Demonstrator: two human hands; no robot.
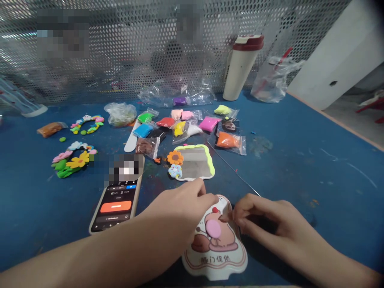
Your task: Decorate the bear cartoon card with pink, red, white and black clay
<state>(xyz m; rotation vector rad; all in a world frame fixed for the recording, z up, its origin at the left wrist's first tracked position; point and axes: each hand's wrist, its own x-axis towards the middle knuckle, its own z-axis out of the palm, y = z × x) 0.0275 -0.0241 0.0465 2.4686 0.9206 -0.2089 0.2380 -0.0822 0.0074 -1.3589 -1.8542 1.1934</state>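
A white board with a cartoon print [217,256] lies near the table's front edge, a flat pink clay disc [213,229] on it. My left hand [187,204] reaches over the board's upper left, its fingers curled and its fingertips partly hidden. At the board's right edge my right hand [261,216] has thumb and forefinger pressed together; whatever lies between them is too small to tell. Beyond the hands lies a mirror [196,163] edged in yellow-green and white clay, with an orange flower [175,157] and a blue flower [175,171] at its left.
A phone [115,206] lies left of my left forearm. Clay packets [210,123] spread behind the mirror; a thin rod [237,172] lies right of it. Decorated rings [75,160] are at the left. A tumbler [242,68] and plastic bag [268,86] stand at the back.
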